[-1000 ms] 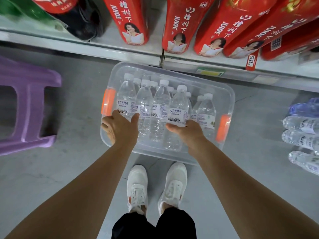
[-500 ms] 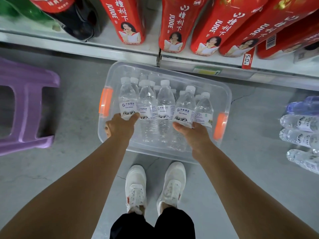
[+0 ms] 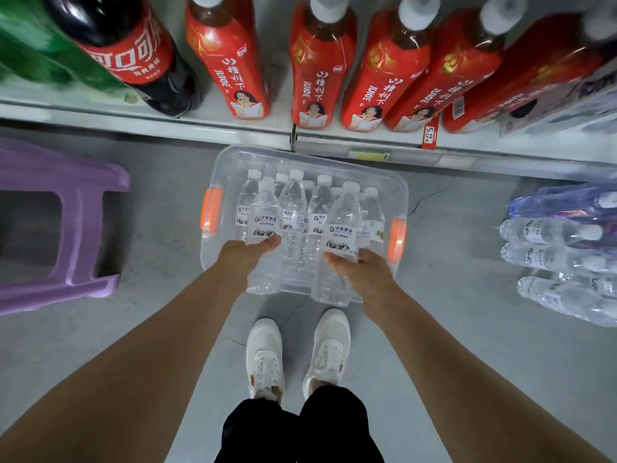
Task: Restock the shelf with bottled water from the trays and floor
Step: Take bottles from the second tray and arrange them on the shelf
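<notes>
Our fingers are out of sight — the left hand (image 3: 245,259) curls behind the left water bottle (image 3: 265,225), the right hand (image 3: 359,267) behind the right water bottle (image 3: 342,228), and we see only thumbs and knuckles. The rear bottles (image 3: 282,179) in the clear tub (image 3: 300,156) hide behind the front row; we cannot count them. The red juice bottles (image 3: 320,68) are cropped at the top edge, the purple stool (image 3: 83,228) at the left, the floor bottles (image 3: 551,259) at the right — blurred there.
</notes>
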Demonstrator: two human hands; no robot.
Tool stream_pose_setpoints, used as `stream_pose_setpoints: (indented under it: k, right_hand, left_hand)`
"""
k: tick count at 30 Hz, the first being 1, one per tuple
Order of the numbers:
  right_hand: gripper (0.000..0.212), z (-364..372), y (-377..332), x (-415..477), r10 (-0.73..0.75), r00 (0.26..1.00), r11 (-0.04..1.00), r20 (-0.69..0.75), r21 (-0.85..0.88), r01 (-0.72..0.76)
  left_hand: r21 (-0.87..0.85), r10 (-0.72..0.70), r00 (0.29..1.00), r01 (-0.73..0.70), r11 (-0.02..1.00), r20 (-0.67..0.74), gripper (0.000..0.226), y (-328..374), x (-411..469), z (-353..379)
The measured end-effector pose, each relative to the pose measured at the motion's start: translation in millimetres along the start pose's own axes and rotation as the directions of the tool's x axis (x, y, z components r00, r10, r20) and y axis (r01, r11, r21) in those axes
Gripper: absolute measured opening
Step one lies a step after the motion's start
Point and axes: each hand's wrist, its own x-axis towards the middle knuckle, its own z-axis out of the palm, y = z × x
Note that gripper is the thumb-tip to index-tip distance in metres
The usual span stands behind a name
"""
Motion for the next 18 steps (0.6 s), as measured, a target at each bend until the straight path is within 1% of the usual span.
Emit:
stream_pose_setpoints:
  k: [1,3,5,6,9,10,12,15,16,18]
  right_hand:
    - [0.039,-1.6,-4.7,-12.4,0.002,1.0,1.0,0.003,0.0,-0.002]
    - [0.037,-5.9,-17.3,-42.1,-0.002,1.0,1.0,0.011,0.008,0.002]
    - [0.032,-12.0,-34.0,-78.0,-0.02,1.0,0.998,0.022,0.058,0.019]
    - [0.031,-15.5,-43.1,-97.0,-0.034,0.999,0.996,0.028,0.08,0.032]
    - [0.036,-26.8,-68.9,-156.3,-0.068,0.996,0.99,0.05,0.128,0.061]
    - [0.037,-31.0,-78.2,-178.5,-0.075,0.996,0.988,0.057,0.142,0.067]
    - [0.036,-41.1,-96.5,-219.0,-0.097,0.993,0.986,0.062,0.142,0.088]
    - [0.029,-58.6,-131.6,-289.8,-0.176,0.982,0.981,0.069,0.099,0.169]
    - [0.026,-64.9,-144.4,-315.6,-0.212,0.975,0.975,0.064,0.087,0.206]
    - [0.026,-78.3,-172.3,-374.4,-0.306,0.95,0.95,0.056,0.092,0.3]
  left_hand:
    - [-0.002,-0.011,1.0,0.011,1.0,0.028,0.042,1.3,-18.7,-2.0]
    - [-0.043,-0.003,0.996,0.007,0.999,0.085,0.04,1.5,-56.1,-7.9]
    - [-0.077,0.038,0.988,-0.027,0.997,0.149,0.038,6.2,-99.1,-14.7]
    - [-0.096,0.065,0.984,-0.05,0.994,0.167,0.03,11.3,-122.9,-18.5]
    - [-0.155,0.147,0.966,-0.116,0.981,0.212,0.019,30.8,-197.0,-28.8]
    - [-0.169,0.18,0.958,-0.144,0.975,0.225,0.021,38.0,-223.0,-34.5]
    - [-0.214,0.251,0.935,-0.2,0.956,0.25,0.034,52.3,-268.8,-45.7]
    - [-0.264,0.356,0.899,-0.29,0.92,0.254,0.03,73.2,-335.1,-65.0]
    - [-0.269,0.392,0.88,-0.322,0.908,0.268,0.034,82.7,-362.1,-72.2]
    - [-0.264,0.483,0.821,-0.414,0.871,0.305,0.053,101.3,-417.7,-90.3]
